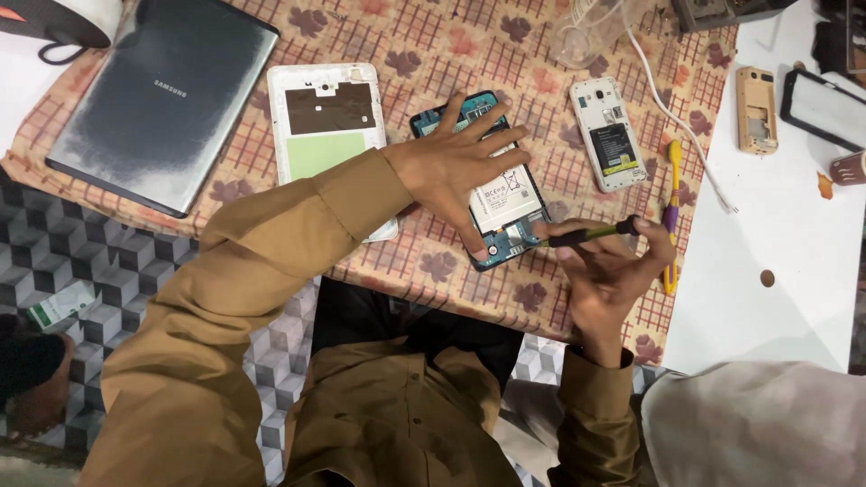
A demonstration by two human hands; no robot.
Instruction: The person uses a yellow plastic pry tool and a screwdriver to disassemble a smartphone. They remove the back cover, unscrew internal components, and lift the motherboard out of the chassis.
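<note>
Plainly, 2 hands work on 1 opened tablet (505, 203) lying on the table (433, 45). The left hand (460, 167) lies flat on it, fingers spread, grasping nothing. The right hand (609, 261) is closed around 1 dark screwdriver (586, 235), whose tip meets the tablet's lower edge just below the left hand's fingers. Left of the left hand lies 1 white back cover (329, 117), and farther left 1 grey tablet (162, 99). Above the right hand sits 1 white phone (609, 133) with its back off. Just right of the right hand lies 1 yellow tool (673, 207).
</note>
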